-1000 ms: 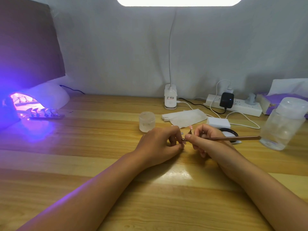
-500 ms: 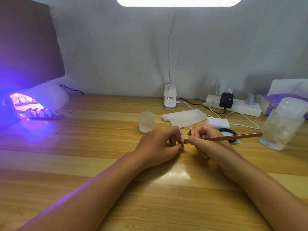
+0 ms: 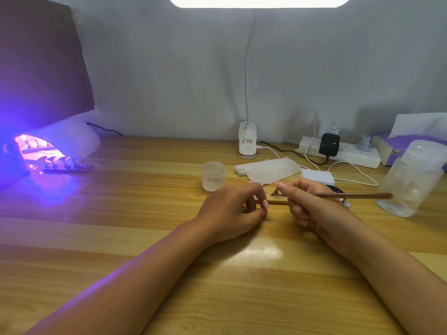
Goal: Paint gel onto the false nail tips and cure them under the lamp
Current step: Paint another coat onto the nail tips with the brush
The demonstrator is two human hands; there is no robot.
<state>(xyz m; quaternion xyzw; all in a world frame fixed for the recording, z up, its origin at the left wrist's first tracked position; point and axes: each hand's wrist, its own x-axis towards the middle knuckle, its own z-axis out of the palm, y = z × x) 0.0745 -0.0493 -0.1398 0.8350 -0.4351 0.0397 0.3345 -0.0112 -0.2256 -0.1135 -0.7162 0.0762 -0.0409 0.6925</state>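
- We see a pale wooden worktop [image 3: 145,238] of long planks, glossy enough to show a bright reflection near the forearms.
- Behind it hangs a grey-white cloth backdrop [image 3: 169,81]. A dark board [image 3: 41,64] leans in the left corner.
- A light bar [image 3: 260,1] glows at the top edge. Its thin white neck drops to a clip base [image 3: 247,142] at the back of the worktop.
- At far left a white curing lamp [image 3: 70,141] spills violet light over the wood. A rack of nail tips [image 3: 67,165] lies at its mouth, and more tips show inside.
- Our left hand [image 3: 232,209] rests on the wood, its fingers curled down around the end of a thin brown holder strip [image 3: 278,202].
- A single nail tip [image 3: 275,192] stands up from that strip, between the two hands.
- Our right hand [image 3: 304,201] grips a brown brush [image 3: 350,196] like a pen. The handle points right and the working end sits by the tip. We cannot tell whether the bristles touch it.
- A small frosted jar [image 3: 213,175] stands just behind the left hand, beside a folded white wipe [image 3: 271,170] and a small white box [image 3: 317,176].
- At back right lies a white power strip [image 3: 343,154] with a black adapter [image 3: 329,144] and looping cables.
- A clear bottle [image 3: 411,180] stands at the right, with a purple tissue pack [image 3: 399,146] behind it.
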